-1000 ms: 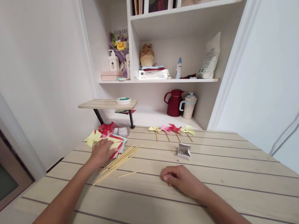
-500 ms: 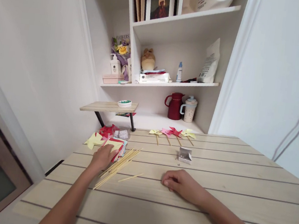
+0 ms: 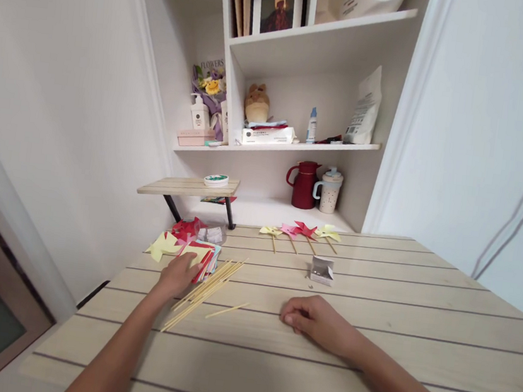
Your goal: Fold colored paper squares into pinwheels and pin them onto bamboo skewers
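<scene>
the left hand (image 3: 178, 275) lies flat, fingers spread, on the near edge of a stack of coloured paper squares (image 3: 201, 255) at the left side of the wooden table (image 3: 371, 311). it presses down on the top yellow sheet and clamps nothing. the stack shows yellow, red and blue edges, fanned a little. behind it lie a loose yellow cut sheet (image 3: 163, 244) and a red folded piece (image 3: 186, 227), and just beside those a small clear tub (image 3: 213, 234).

a bundle of thin wooden sticks (image 3: 202, 287) lies aslant just right of the left hand, its far ends touching the paper stack. a single stick (image 3: 227, 310) lies apart from the bundle, between the two hands.

the right hand (image 3: 317, 320) rests on the table near the middle, fingers curled loosely under, knuckles up; whether anything is inside the curl cannot be told. it touches only the tabletop.

beyond the right hand sits a small open white box (image 3: 321, 270). further back, at the table's far edge, four finished paper pinwheels (image 3: 302, 230) on sticks lie in a row, yellow, pink, red and yellow.

on the shelf behind stand a red jug (image 3: 305, 181) and a pale lidded mug (image 3: 329, 188), side by side. a small raised wooden stand (image 3: 186, 185) carries a round tin (image 3: 216, 180).
</scene>
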A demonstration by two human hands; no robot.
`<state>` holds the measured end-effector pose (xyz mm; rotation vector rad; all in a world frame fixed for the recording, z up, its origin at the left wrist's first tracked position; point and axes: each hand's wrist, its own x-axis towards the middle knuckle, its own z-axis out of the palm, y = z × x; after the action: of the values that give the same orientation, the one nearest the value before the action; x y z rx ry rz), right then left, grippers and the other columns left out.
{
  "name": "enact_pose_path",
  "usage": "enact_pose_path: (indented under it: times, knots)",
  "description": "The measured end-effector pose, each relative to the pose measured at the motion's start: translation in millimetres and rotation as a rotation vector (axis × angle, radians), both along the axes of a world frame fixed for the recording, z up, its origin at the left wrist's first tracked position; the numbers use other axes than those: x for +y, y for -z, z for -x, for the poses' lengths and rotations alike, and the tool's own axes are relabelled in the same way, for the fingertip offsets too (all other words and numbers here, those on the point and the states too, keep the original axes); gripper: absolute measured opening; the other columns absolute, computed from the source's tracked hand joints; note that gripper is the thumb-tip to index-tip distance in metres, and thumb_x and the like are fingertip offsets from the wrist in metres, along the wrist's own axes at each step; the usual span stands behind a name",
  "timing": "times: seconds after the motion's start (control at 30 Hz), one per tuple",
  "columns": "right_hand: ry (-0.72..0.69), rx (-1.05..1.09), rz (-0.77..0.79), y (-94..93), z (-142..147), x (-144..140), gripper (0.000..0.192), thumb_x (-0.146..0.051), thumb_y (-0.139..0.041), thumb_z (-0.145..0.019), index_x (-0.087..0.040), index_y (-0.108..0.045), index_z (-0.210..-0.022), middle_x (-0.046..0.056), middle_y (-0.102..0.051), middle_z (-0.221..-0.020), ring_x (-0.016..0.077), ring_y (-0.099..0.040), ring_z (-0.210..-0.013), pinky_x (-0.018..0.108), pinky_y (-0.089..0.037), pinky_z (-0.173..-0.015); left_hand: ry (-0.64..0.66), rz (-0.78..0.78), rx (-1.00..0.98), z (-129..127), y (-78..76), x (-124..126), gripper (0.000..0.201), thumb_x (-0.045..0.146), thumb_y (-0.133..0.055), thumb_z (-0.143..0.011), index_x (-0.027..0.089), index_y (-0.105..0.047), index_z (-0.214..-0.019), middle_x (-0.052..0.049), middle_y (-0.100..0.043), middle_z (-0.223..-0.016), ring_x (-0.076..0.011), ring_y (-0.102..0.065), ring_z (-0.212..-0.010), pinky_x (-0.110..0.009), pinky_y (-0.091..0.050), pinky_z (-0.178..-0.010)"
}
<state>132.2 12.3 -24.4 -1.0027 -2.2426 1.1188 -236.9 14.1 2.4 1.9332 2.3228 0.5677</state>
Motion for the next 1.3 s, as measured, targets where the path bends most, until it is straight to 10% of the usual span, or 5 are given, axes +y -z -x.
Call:
enact_pose_path:
  times: [0.47, 0.73, 0.9, 1.1, 1.3]
  knots:
    - [0.000, 0.007, -0.009, 4.0, -1.0, 1.6, 0.018, -0.027, -0.055, -0.087, -0.018, -0.069, -0.081, 0.000, -0.061, -0.066, 0.0137, -0.048, -0.061, 0.025, -0.036, -0.060, -0.249, -0.188, -0.021, -10.3, -12.8, -8.4, 0.036, 0.041, -0.043, -0.091, 0.020, -0.072, -0.084, -0.014, -0.075, -0.091, -0.0323, -0.068, -0.087, -0.035, -0.040, -0.065]
    - [0.043, 0.106, -0.011, -1.2, 1.5, -2.3, 0.023, -0.034, -0.057, -0.090, -0.018, -0.071, -0.084, 0.000, -0.061, -0.064, 0.0148, -0.051, -0.061, 0.027, -0.039, -0.062, -0.380, -0.559, 0.031, -10.6, -40.0, -18.7, 0.035, 0.036, -0.040, -0.096, 0.019, -0.071, -0.098, -0.013, -0.074, -0.108, -0.0299, -0.066, -0.099, -0.038, -0.044, -0.085]
    - [0.025, 0.608, 0.395, -6.3, 10.4, -9.9, 0.044, -0.054, -0.060, -0.090, -0.018, -0.065, -0.114, 0.009, -0.073, -0.088, 0.0197, -0.067, -0.079, 0.036, -0.050, -0.080, -0.047, -0.864, 0.142, -62.9, -53.5, -32.8, 0.030, 0.033, -0.043, -0.098, 0.022, -0.071, -0.094, -0.006, -0.076, -0.103, -0.0258, -0.065, -0.102, -0.042, -0.039, -0.099]
    - [-0.004, 0.985, 0.839, -16.1, 7.0, -3.7, 0.064, -0.067, -0.050, -0.091, -0.016, -0.053, -0.130, 0.015, -0.074, -0.103, 0.0230, -0.072, -0.097, 0.040, -0.050, -0.095, 0.739, -1.140, 0.446, -158.5, -13.7, -37.9, 0.021, 0.013, -0.063, -0.088, 0.024, -0.069, -0.105, -0.004, -0.078, -0.103, -0.0205, -0.069, -0.097, -0.042, -0.037, -0.105]
    - [0.299, 1.123, 0.707, -22.2, -7.7, 7.4, 0.054, -0.028, -0.075, -0.081, -0.025, -0.050, -0.128, 0.004, -0.073, -0.096, 0.0167, -0.071, -0.076, 0.034, -0.058, -0.078, 0.780, -1.076, 0.451, -199.0, 6.5, -19.2, 0.021, 0.013, -0.058, -0.091, 0.023, -0.069, -0.105, -0.008, -0.076, -0.106, -0.0232, -0.068, -0.102, -0.048, -0.040, -0.106]
